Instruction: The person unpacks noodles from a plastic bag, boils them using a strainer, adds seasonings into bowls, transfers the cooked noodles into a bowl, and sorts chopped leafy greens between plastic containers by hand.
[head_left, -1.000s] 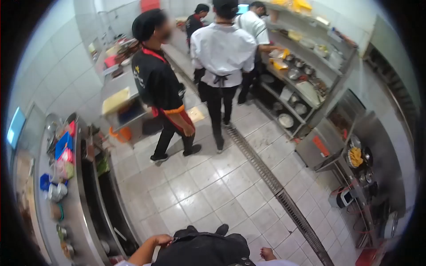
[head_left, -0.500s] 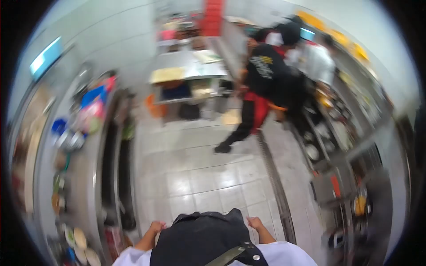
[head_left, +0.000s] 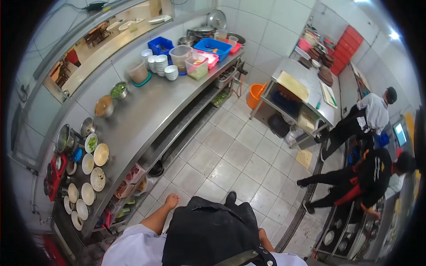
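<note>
My left hand point(head_left: 171, 201) hangs beside the black apron point(head_left: 208, 232), over the tiled floor. Its fingers look curled in, and nothing shows in them. On the apron's other side, my right hand point(head_left: 262, 233) is partly covered by the cloth, so its fingers are hidden. Neither hand touches the steel counter point(head_left: 146, 128) on the left. Nearest to my left hand is the lower shelf with a dark pan point(head_left: 156, 168) and clear food containers point(head_left: 129, 179).
Several bowls point(head_left: 98, 179) stand at the counter's near end; tubs and a blue tray point(head_left: 217, 48) stand farther along. An orange bucket point(head_left: 254, 95) sits by a steel table point(head_left: 306, 97). People point(head_left: 372, 173) work at the right, beside a floor drain point(head_left: 295, 228).
My view has swung left, bringing the counter and serving window into fuller sight. The co-workers now appear farther right. My right hand has slipped partly behind the apron.
</note>
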Tool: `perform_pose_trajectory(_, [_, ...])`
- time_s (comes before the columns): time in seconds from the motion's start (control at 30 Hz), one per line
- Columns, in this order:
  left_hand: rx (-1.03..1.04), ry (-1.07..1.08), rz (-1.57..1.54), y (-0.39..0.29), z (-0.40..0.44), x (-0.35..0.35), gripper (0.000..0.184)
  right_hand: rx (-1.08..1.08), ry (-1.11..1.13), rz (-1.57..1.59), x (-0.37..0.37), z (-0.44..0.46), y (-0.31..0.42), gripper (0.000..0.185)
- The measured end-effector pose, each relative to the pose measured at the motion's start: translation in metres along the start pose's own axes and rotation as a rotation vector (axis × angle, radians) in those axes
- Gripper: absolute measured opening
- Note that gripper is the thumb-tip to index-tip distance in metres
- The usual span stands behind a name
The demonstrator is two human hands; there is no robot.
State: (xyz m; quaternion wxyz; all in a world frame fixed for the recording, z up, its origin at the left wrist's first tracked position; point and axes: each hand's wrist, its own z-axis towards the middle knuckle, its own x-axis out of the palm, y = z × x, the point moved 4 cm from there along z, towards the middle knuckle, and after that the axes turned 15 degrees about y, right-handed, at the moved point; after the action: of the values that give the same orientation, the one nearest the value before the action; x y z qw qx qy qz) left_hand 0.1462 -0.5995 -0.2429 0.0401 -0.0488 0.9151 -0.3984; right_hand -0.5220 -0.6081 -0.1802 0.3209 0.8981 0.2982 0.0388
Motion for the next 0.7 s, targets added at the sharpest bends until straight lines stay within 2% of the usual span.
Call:
perform_pose_trajectory(0.03, [0.048,0.032,-0.013,-0.012,0.007,0.005,0.031,0.009,0.040,0.015,-0.003,0.004,0.013,0.027])
perform_pose_trajectory(0.13, [0.177,0.137,0.016,-0.073,0.042,0.013,0.023,-0.021,0.093,-0.377,-0.023,0.023,0.047,0.033])
perform_pose_trajectory(0.2, [0.226,0.203,0.101,-0.112,0.064,0.016,0.020,0.017,0.133,-0.446,-0.034,0.028,0.083,0.038])
perform_pose_trajectory(0.27, [0.227,0.193,0.040,-0.141,0.088,0.015,0.024,0.039,0.195,-0.538,-0.046,0.048,0.124,0.040])
perform_pose_trajectory(0.4, [0.041,0.084,0.311,-0.207,0.100,0.000,0.035,0.017,0.352,-0.683,-0.068,0.136,0.199,0.040])
perform_pose_trajectory(0.47, [-0.077,0.129,0.336,-0.218,0.092,-0.010,0.037,-0.004,0.434,-0.733,-0.075,0.179,0.227,0.040])
perform_pose_trajectory(0.57, [0.152,0.100,0.263,-0.205,0.085,-0.033,0.038,-0.033,0.530,-0.777,-0.089,0.253,0.276,0.042])
perform_pose_trajectory(0.67, [0.126,-0.261,-0.076,-0.195,0.028,-0.055,0.031,-0.043,0.574,-0.709,-0.101,0.341,0.341,0.044])
perform_pose_trajectory(0.7, [0.138,-0.276,-0.177,-0.174,0.009,-0.055,0.028,-0.007,0.539,-0.644,-0.105,0.373,0.368,0.045])
